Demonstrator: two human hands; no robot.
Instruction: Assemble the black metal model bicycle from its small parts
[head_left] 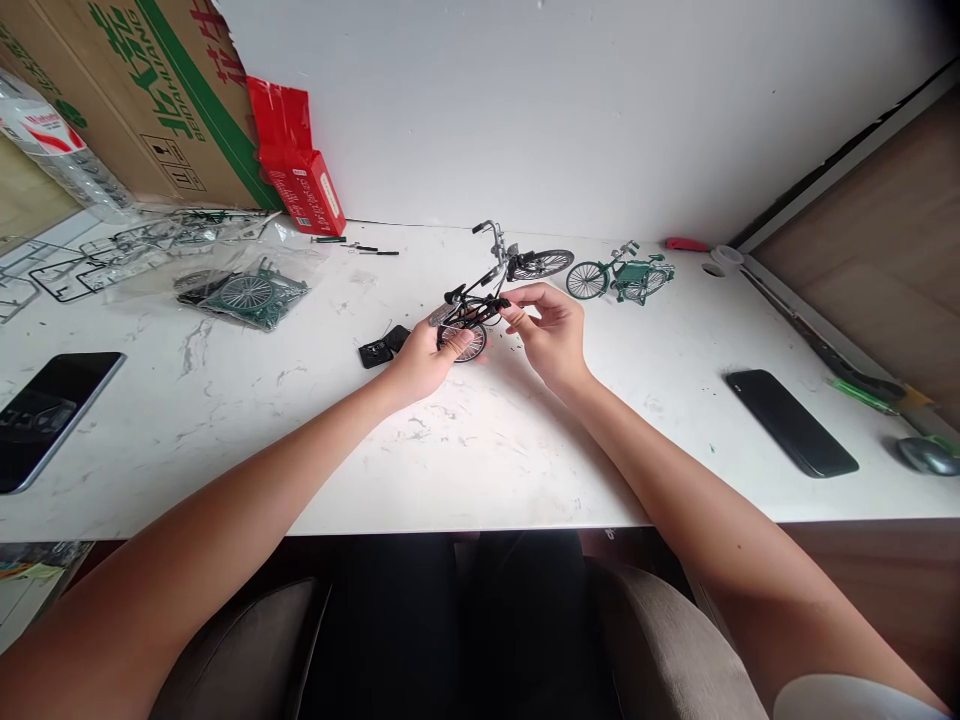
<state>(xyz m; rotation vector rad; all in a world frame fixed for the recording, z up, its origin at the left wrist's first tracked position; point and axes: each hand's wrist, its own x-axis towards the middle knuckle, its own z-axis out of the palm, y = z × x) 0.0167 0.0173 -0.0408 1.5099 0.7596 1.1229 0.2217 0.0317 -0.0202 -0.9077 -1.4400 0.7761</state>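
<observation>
A black and silver model bicycle (471,310) is tilted above the white table. My left hand (425,362) is closed around its rear end, with the thumb lying across the spoked wheel. The handlebar and another spoked wheel (541,264) stretch away beyond my hands. My right hand (553,330) is closed in a pinch at a small black part (504,303) near the middle of the bicycle; whether that part is attached, I cannot tell. Small black pieces (384,347) lie just left of my left hand.
A green model bicycle (626,272) stands behind my right hand. Parts frames (97,262) and a bag of green parts (255,295) lie at left. Phones (56,415) (791,422) rest on both sides. A red packet (300,180) and a carton (150,90) stand behind.
</observation>
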